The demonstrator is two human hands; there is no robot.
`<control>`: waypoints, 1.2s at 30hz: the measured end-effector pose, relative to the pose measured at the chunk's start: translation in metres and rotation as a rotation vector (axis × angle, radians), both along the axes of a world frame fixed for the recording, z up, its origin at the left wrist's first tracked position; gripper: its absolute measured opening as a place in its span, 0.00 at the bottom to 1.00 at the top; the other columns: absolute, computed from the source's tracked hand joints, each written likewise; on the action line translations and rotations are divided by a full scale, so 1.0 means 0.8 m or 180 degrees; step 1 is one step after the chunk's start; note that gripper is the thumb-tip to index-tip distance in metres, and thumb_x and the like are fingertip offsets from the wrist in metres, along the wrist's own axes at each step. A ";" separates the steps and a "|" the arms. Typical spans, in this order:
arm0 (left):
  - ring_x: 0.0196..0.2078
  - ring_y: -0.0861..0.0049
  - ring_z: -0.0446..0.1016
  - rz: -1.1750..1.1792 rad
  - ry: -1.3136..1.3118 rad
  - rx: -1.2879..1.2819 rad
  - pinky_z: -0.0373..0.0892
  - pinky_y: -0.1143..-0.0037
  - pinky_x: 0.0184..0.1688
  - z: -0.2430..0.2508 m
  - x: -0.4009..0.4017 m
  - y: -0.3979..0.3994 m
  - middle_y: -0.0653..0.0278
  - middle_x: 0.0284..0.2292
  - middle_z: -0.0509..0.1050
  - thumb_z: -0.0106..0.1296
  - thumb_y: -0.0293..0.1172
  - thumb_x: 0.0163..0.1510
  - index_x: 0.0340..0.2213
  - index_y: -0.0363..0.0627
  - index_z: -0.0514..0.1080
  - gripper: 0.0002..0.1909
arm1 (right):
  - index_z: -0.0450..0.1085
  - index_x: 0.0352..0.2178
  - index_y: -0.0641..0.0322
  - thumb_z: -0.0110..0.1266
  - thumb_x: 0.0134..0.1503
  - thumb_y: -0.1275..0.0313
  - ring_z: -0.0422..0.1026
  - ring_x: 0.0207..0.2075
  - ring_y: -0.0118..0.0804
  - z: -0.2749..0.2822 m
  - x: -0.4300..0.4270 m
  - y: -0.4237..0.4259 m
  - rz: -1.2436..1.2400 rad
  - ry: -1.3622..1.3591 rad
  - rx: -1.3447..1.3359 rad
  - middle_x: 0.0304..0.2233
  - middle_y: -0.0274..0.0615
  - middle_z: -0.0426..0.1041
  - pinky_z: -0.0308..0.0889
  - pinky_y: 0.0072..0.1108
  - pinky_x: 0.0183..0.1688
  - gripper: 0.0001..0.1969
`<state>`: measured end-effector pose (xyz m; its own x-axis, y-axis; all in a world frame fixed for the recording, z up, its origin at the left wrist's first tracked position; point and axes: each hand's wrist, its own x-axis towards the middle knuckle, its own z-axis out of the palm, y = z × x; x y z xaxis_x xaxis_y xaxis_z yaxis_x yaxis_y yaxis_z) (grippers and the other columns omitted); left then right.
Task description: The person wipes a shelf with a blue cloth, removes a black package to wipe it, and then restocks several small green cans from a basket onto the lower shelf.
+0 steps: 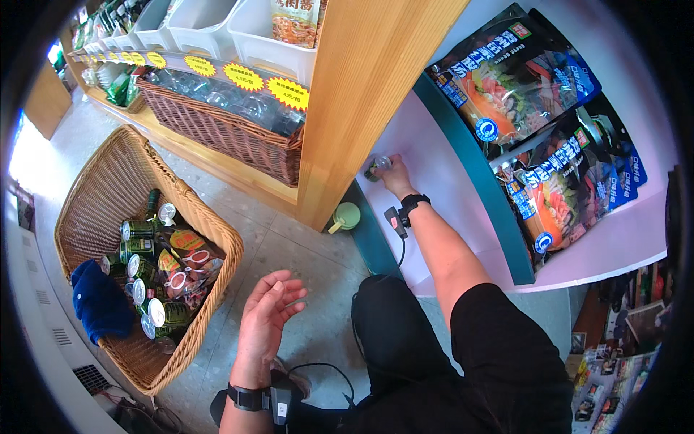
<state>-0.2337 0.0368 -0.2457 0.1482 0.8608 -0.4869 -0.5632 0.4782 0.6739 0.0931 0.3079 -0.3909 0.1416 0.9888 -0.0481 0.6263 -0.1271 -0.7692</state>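
My right hand (398, 176) reaches onto the lower pink shelf (434, 146) of a display stand, its fingers around a small clear can with a dark label (374, 169). The can is at the shelf's far inner end, close to the wooden post (352, 103). Over the floor, my left hand (274, 304) is raised with nothing in it, fingers apart and slightly curled. To its left stands a large wicker basket (234, 255). Several green cans (136, 230), some shiny food pouches (187, 238) and a dark blue cloth (100, 304) lie in it.
Black food pouches (515, 92) fill the upper shelf, behind a teal edge strip (471, 157). A light green lidded cup (347, 216) stands on the floor by the post. Across from me, a brown wicker basket (233, 135) holds clear plastic containers. A cable (325, 364) trails near my leg.
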 end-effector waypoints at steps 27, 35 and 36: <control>0.38 0.75 0.71 0.0681 0.0287 0.0119 0.69 0.77 0.38 0.004 -0.012 -0.035 0.60 0.36 0.71 0.40 0.33 0.54 0.43 0.38 0.61 0.16 | 0.60 0.44 0.59 0.58 0.41 0.68 0.70 0.23 0.36 0.025 -0.015 0.017 0.0495 -0.0485 -0.1020 0.28 0.45 0.70 0.67 0.25 0.20 0.26; 0.38 0.74 0.71 0.0670 0.0342 0.0169 0.69 0.77 0.38 0.002 -0.012 -0.037 0.59 0.36 0.71 0.40 0.33 0.55 0.43 0.37 0.61 0.16 | 0.64 0.37 0.61 0.60 0.41 0.61 0.70 0.27 0.37 0.046 -0.008 0.019 0.0188 -0.1141 -0.0935 0.27 0.46 0.70 0.67 0.23 0.23 0.23; 0.38 0.74 0.71 0.0681 0.0349 0.0164 0.69 0.77 0.38 0.004 -0.012 -0.037 0.59 0.36 0.71 0.40 0.33 0.55 0.43 0.37 0.61 0.16 | 0.64 0.37 0.61 0.60 0.41 0.61 0.70 0.27 0.37 0.040 -0.010 0.018 0.0200 -0.1136 -0.0939 0.27 0.46 0.70 0.67 0.23 0.23 0.23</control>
<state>-0.2433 0.0073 -0.2426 -0.0915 0.8910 -0.4448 -0.5699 0.3194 0.7571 0.0851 0.3226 -0.3588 0.1405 0.9474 -0.2876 0.8587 -0.2612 -0.4410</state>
